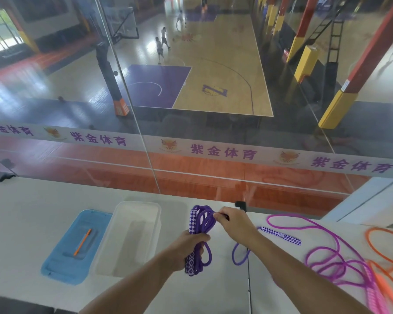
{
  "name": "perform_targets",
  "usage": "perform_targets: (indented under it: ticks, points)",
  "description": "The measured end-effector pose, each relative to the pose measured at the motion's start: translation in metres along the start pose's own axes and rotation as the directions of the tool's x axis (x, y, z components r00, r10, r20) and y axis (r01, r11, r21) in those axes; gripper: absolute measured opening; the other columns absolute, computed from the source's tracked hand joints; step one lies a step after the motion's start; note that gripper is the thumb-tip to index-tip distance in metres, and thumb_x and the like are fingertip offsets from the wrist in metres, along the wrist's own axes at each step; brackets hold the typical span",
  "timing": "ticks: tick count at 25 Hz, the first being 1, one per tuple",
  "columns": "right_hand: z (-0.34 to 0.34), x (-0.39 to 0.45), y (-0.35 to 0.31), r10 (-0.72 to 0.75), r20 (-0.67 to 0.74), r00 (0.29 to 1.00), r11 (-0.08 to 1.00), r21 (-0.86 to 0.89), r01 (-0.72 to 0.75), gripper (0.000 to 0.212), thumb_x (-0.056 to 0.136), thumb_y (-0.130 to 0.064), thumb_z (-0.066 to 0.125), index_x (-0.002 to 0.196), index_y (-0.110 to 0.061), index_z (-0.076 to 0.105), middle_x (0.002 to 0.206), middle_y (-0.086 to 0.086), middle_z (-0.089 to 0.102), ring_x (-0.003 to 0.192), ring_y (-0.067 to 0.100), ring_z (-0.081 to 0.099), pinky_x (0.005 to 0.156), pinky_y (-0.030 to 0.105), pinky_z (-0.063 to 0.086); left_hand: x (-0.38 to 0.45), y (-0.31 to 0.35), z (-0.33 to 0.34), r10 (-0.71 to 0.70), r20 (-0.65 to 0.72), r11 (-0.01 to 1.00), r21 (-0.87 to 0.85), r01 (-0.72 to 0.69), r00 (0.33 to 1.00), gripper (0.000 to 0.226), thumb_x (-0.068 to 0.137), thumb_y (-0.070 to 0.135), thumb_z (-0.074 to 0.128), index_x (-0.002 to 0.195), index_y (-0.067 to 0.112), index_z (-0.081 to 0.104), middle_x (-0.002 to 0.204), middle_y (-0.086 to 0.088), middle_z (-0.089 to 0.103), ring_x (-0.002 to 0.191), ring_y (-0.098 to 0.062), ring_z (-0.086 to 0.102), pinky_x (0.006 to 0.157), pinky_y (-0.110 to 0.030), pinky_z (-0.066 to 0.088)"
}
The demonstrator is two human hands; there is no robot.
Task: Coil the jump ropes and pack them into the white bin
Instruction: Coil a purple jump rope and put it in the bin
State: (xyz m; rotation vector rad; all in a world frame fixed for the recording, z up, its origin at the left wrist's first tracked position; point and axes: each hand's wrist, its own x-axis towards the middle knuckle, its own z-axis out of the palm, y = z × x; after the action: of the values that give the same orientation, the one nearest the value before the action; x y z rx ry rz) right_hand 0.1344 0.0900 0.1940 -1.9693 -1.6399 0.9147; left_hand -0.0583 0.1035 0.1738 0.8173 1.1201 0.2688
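My left hand (pixel 186 248) grips a purple jump rope (pixel 202 219) folded into a coil, together with one of its checkered handles, just above the white table. My right hand (pixel 234 223) pinches a strand at the top of that coil. The rope's loose tail loops under my right wrist to the second checkered handle (pixel 281 235) lying on the table. The white bin (pixel 127 239) stands just left of my left hand and looks empty.
A blue lid (pixel 55 266) with an orange pen (pixel 83 241) on it lies left of the bin. A magenta jump rope (pixel 336 257) and an orange jump rope (pixel 386 266) lie loose at the right. A glass wall runs along the table's far edge.
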Motion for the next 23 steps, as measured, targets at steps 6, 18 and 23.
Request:
perform_targets:
  ticks: [6,18,23]
  points:
    - [-0.026,-0.001,0.025,0.063,0.050,0.997,0.998,-0.029,-0.062,0.027,0.097,-0.042,0.060,0.090,-0.017,0.067,0.078,-0.001,0.063,0.069,0.011,0.056,0.063,0.024,0.041,-0.010,0.004,-0.037,-0.088,0.187,0.995,0.071,0.076,0.978,0.023,0.080,0.000,0.073,0.101,-0.002,0.062,0.095,-0.021,0.068,0.078,-0.027,0.069,0.072,-0.036,0.057]
    - [0.004,-0.022,0.016,0.178,0.055,0.982,0.973,0.142,-0.184,0.026,0.104,-0.025,0.041,0.093,-0.020,0.064,0.085,-0.007,0.063,0.071,0.007,0.055,0.060,0.019,0.040,0.007,-0.003,-0.033,0.008,-0.108,0.920,-0.389,-0.050,0.994,0.024,0.082,0.021,0.081,0.082,0.010,0.060,0.067,-0.006,0.054,0.057,-0.016,0.055,0.054,-0.028,0.048]
    - [0.028,-0.030,-0.004,0.023,0.314,0.949,0.997,0.057,-0.043,0.025,0.106,-0.029,0.039,0.091,-0.029,0.059,0.091,-0.013,0.062,0.084,0.004,0.058,0.072,0.015,0.045,0.006,0.004,-0.004,0.094,-0.092,0.906,-0.404,-0.124,0.991,0.027,0.085,0.022,0.079,0.095,0.006,0.060,0.070,-0.007,0.054,0.062,-0.019,0.056,0.062,-0.033,0.050]
